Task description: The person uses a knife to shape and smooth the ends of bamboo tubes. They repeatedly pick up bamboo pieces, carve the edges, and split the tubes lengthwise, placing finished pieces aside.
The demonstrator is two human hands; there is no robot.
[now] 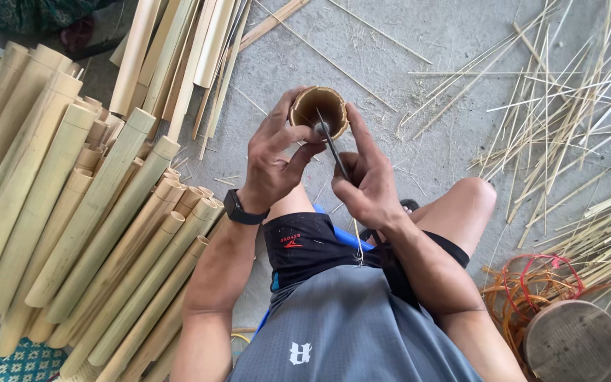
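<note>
**Blade set on the rim of an upright bamboo tube**

Nearest the camera, at lower right, one round wooden block point(572, 341) stands on end beside a tangle of red and orange cord point(525, 290). The person sits with both knees raised, one black watch point(238, 209) on the left wrist.

Between the knees, one short bamboo tube point(319, 107) stands upright on the concrete floor point(447, 35), its hollow end facing up. The left hand point(271, 159) curls around the near left side of the rim, thumb and forefinger pressed by the tip of one knife blade point(330, 145). The right hand point(369, 180) is closed around the lower part of the blade or its handle, forefinger stretched up along the tube's right wall. The blade's point rests across the rim.

By my reading, the step in hand is the start of a split: the edge is being placed on the end of the tube. The next move would call for a steady tube, the left fingers kept off the cut line, and force straight down the grain.

On the left lies one stack of long bamboo poles point(72, 212), more than a dozen. Beyond them lies a bundle of split slats point(178, 49), roughly ten. Far right, thin bamboo slivers point(567, 106) lie scattered, too many to count.
</note>
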